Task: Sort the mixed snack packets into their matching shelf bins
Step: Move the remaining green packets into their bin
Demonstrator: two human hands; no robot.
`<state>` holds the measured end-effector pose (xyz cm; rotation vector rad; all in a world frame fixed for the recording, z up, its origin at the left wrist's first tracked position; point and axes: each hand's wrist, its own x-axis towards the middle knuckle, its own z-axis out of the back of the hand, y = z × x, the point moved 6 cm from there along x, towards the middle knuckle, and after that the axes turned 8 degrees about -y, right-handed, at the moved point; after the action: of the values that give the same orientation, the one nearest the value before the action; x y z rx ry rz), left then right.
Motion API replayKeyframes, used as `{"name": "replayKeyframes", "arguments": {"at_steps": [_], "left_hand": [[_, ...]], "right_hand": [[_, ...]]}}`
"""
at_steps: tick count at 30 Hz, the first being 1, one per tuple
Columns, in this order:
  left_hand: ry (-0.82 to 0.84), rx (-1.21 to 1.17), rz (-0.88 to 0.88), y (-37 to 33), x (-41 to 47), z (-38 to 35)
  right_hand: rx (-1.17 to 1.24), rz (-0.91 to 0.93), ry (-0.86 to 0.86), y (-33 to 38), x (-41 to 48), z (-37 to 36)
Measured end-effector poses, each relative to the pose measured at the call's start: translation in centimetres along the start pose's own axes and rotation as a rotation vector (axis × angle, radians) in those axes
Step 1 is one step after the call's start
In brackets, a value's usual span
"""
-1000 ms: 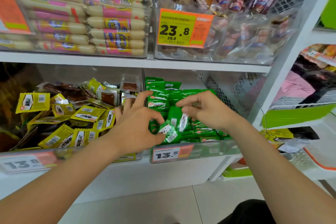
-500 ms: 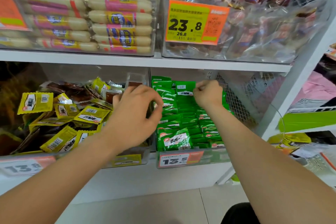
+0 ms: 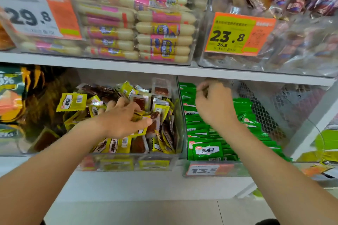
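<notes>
Head view: mid-sort. Rummaging with the left hand (image 3: pixel 124 118), fingers spread flat over the yellow packets (image 3: pixel 71 101) in the left bin (image 3: pixel 128 162). Reaching far back over the green packets (image 3: pixel 206 150) with the right hand (image 3: pixel 214 104) — curled, contents impossible to tell. Next, probably: pinching out a stray and carrying it across. Versus half a second ago: left hand lowered from the divider into the pile.

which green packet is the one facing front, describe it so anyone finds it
Find the lower shelf's clear bin with the 13.5 price tag, holding green packets. The front packet there shows a white label with dark characters flat to the viewer; its neighbours show mostly edges.
</notes>
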<state>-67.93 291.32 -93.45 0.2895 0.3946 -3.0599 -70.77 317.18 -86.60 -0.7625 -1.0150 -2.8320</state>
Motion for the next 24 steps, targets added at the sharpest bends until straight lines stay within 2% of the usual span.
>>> {"name": "replayKeyframes", "arguments": {"at_steps": [4,6,9,12,15,17,20,22,24], "left_hand": [[-0.021,0.134,-0.069,1.2,0.7,0.6],[-0.027,0.228,-0.099,1.5,0.7,0.9],[-0.044,0.346,-0.127,1.7,0.3,1.8],[-0.175,0.358,-0.162,1.9,-0.3,3.7],[-0.255,0.379,-0.090,3.9,-0.6,5.0],[-0.216,0.328,-0.028,5.4,-0.7,4.9],[-0.159,0.219,-0.051,5.8,-1.0,4.4],[-0.193,0.102,-0.098,5.3,-1.0,4.9],[-0.296,-0.053,-0.152,5.0,-0.5,5.8]], "right_hand": [[0.118,0.149,0.180,6.4,-4.0,-0.5],[0.005,0.210,0.289,8.2,-5.7,-2.1],[-0.300,0.308,0.393,9.5,-7.0,-5.6],[-0.425,0.151,0.554,8.9,-6.7,-9.0],[-0.537,0.010,0.705,7.9,-6.9,-11.6],[-0.539,-0.059,0.714,7.9,-7.5,-12.7],[-0.421,-0.027,0.621,9.4,-8.2,-13.2],[-0.366,0.035,0.588,10.5,-8.8,-13.1],[-0.339,0.112,0.565,11.6,-9.7,-12.8]]}}
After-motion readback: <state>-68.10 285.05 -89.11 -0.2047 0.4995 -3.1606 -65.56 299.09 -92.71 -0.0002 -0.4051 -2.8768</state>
